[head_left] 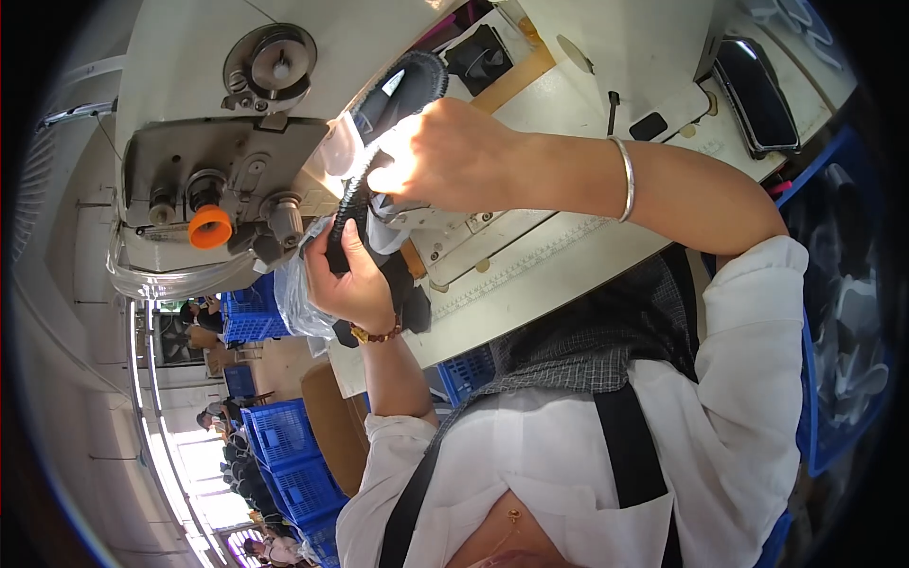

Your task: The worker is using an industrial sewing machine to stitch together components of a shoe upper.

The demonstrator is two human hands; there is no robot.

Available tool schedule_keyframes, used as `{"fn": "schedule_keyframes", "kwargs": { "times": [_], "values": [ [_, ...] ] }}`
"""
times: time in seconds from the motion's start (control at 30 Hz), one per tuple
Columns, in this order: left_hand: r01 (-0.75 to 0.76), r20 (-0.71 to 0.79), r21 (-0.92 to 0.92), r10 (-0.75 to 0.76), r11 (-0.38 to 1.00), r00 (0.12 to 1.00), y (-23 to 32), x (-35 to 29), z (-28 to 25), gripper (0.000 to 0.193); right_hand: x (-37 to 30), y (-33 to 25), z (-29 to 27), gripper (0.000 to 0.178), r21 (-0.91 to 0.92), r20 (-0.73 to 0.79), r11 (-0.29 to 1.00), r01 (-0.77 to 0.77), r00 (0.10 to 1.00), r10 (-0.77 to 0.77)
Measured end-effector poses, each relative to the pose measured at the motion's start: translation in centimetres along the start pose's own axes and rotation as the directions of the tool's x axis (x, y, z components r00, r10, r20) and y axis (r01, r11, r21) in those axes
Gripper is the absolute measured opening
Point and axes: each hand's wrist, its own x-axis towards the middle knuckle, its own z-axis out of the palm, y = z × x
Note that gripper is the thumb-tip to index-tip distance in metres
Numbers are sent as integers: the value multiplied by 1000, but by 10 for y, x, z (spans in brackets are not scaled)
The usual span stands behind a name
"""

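Observation:
Under the bright lamp of a sewing machine (222, 156), I hold a black shoe-like piece (421, 80) with a rounded end and a ribbed, stitched edge. My left hand (352, 284) pinches its lower edge, the thumb lying along the ribbing. Higher up, my right hand (445, 156) is closed on the same piece beside the machine's head; glare washes out its fingertips. Where the piece meets the needle is hidden by hand and glare. Clear plastic sheeting (298, 295) and dark material hang beside my left hand.
An orange cup-shaped part (209, 228) sticks out from the machine. On the white worktable (568, 248) lie a phone (755, 97) and a dark item in an open box (481, 62). A blue basket (822, 417) with clear pieces stands at right. Stacked blue crates (284, 434) and people are at lower left.

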Motion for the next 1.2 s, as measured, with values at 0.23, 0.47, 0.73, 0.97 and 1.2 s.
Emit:
{"fn": "schedule_keyframes", "kwargs": {
  "times": [0.23,0.47,0.73,0.97,1.2],
  "values": [
    [-179,60,1,178,984,982,-4,8,-3,14,19,8,7,10,24,36,996,85,996,-86],
    [-235,115,-35,237,971,965,-10,13,-8,15,28,7,3,13,222,184,975,-24,983,-18],
    [-269,251,-117,290,956,923,-24,17,-16,25,28,13,14,24,244,-4,969,36,999,-36],
    [-298,324,-250,370,921,870,-23,28,-19,23,33,13,15,33,182,-185,961,210,967,-177],
    [-444,314,-348,548,826,775,-36,25,-20,25,21,-15,-44,29,186,437,980,67,888,-144]
  ]
}}
